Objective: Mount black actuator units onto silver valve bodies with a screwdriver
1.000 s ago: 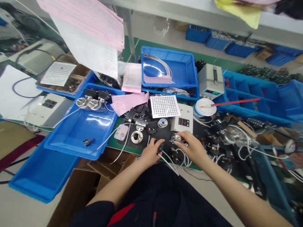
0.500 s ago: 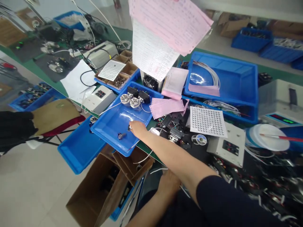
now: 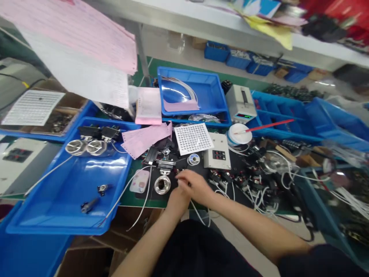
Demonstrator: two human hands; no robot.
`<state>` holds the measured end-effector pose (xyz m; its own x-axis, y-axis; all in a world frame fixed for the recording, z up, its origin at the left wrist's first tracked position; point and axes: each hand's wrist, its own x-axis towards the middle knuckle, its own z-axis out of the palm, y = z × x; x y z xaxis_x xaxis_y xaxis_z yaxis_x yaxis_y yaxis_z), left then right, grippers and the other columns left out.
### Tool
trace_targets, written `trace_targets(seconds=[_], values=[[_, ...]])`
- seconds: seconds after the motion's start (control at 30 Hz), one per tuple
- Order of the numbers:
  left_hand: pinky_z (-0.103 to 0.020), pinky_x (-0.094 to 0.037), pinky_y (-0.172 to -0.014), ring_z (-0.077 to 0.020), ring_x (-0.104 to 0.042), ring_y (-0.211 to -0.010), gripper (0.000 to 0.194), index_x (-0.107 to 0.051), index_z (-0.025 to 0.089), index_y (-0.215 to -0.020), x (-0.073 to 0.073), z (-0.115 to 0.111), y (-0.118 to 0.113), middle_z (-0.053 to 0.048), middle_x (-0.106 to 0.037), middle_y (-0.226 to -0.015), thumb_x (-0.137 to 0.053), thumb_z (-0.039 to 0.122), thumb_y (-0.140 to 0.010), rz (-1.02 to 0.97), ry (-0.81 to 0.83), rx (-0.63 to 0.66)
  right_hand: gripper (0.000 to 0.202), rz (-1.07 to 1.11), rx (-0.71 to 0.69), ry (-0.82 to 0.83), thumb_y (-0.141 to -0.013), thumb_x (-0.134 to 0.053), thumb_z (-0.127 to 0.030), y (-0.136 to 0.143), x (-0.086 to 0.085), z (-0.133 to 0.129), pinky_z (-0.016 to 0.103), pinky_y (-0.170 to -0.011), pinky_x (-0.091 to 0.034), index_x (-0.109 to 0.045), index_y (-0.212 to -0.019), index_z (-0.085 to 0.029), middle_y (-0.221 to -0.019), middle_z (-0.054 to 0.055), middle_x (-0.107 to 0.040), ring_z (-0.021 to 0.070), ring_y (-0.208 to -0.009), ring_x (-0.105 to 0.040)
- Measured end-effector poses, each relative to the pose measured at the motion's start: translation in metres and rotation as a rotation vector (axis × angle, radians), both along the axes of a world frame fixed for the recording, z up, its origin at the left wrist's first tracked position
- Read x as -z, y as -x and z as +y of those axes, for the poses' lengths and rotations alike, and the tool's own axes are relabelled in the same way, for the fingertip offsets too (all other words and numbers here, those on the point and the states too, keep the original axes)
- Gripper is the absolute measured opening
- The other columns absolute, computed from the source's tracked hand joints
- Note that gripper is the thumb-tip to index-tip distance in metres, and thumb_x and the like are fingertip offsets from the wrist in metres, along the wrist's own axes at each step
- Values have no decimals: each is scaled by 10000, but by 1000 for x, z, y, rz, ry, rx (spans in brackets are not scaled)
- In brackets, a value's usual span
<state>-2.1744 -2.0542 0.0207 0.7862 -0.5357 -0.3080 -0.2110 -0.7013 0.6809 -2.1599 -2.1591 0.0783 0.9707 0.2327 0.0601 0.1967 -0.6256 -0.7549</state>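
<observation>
My left hand [image 3: 179,198] and my right hand [image 3: 197,187] meet at the front edge of the bench, fingers curled together. What they hold is hidden by the fingers. A white cable [image 3: 198,213] hangs down just below them. Left of the hands stands a small dark assembly [image 3: 166,164] with a shiny round metal ring [image 3: 162,185]. Farther left is a blue tray [image 3: 111,175], where a small metal part [image 3: 102,189] and a dark cylindrical part [image 3: 89,205] lie apart. Two assemblies with round metal fronts [image 3: 96,147] sit at its back.
A solder spool [image 3: 193,159], a grey switch box [image 3: 220,152] and a white perforated sheet [image 3: 193,138] lie beyond the hands. Black parts with white cables [image 3: 248,184] crowd the right side. Pink papers [image 3: 147,138] and a white-lidded tub [image 3: 239,134] stand behind.
The right hand has left the blue tray and come back to the left hand; the small metal part lies in the tray. The view has swung right.
</observation>
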Motion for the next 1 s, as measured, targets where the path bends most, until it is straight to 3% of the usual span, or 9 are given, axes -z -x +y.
trace_targets(seconds=[0.13, 0.23, 0.33, 0.47, 0.57, 0.63, 0.7, 0.83, 1.0], values=[[-440, -363, -947, -255, -422, -1194, 478, -493, 360, -1190, 5, -19, -25, -60, -425, -1342, -386, 63, -832, -185, -116, 329, 247, 138, 565, -9, -828, -444, -360, 95, 18, -156, 380, -736, -485, -566, -937, -176, -903, 91, -645, 207, -809, -606], [-478, -297, -986, -274, -373, -1237, 512, -485, 350, -1212, 8, -23, -42, -83, -424, -1344, -325, 41, -835, -282, -216, 436, 330, 230, 932, -22, -743, -515, -448, 174, 38, -222, 460, -722, -472, -568, -898, -161, -852, 120, -650, 253, -753, -609], [-516, -220, -1015, -287, -295, -1289, 556, -465, 344, -1239, 4, -23, -44, -85, -373, -1387, -274, 18, -832, -392, -335, 468, 375, 316, 1137, -120, -668, -562, -491, 230, 57, -238, 449, -682, -484, -578, -858, -167, -807, 101, -651, 249, -691, -612], [-487, -202, -1031, -266, -237, -1316, 575, -391, 311, -1298, -10, -38, -8, -87, -309, -1421, -304, 18, -811, -500, -460, 447, 398, 411, 1213, -365, -610, -624, -491, 254, 79, -226, 390, -652, -495, -602, -854, -177, -806, 63, -656, 219, -659, -615], [-386, -364, -940, -262, -415, -1186, 460, -402, 218, -1286, -14, -70, 33, -122, -418, -1321, -413, 207, -826, -380, -446, 450, 424, 412, 1294, -558, -623, -652, -465, 260, 91, -234, 341, -665, -495, -594, -925, -173, -855, 59, -654, 201, -717, -614], [-389, -438, -823, -287, -510, -1041, 500, -416, 160, -1255, -10, -96, 53, -155, -496, -1200, -438, 401, -818, -306, -505, 408, 417, 379, 1435, -654, -661, -635, -461, 271, 98, -257, 310, -664, -493, -568, -954, -172, -880, 52, -643, 182, -744, -610], [-394, -460, -737, -307, -544, -946, 567, -409, 133, -1236, -3, -117, 64, -164, -550, -1070, -441, 489, -796, -282, -620, 336, 363, 348, 1610, -719, -742, -576, -464, 290, 106, -290, 294, -650, -487, -550, -944, -164, -874, 40, -624, 156, -728, -599], [-375, -447, -746, -284, -566, -879, 451, -419, 116, -1195, 16, -123, 58, -129, -599, -943, -445, 350, -810, -276, -698, 335, 390, 344, 1800, -849, -874, -411, -500, 329, 122, -356, 318, -650, -481, -554, -897, -138, -834, 39, -590, 145, -708, -575], [-345, -369, -939, -227, -396, -1197, 602, -359, 177, -1293, 30, -84, 32, -85, -471, -1286, -383, 16, -713, -364, -516, 521, 554, 266, 1768, -977, -878, -257, -605, 332, 150, -405, 362, -713, -485, -540, -969, -138, -916, 72, -586, 171, -796, -584]])
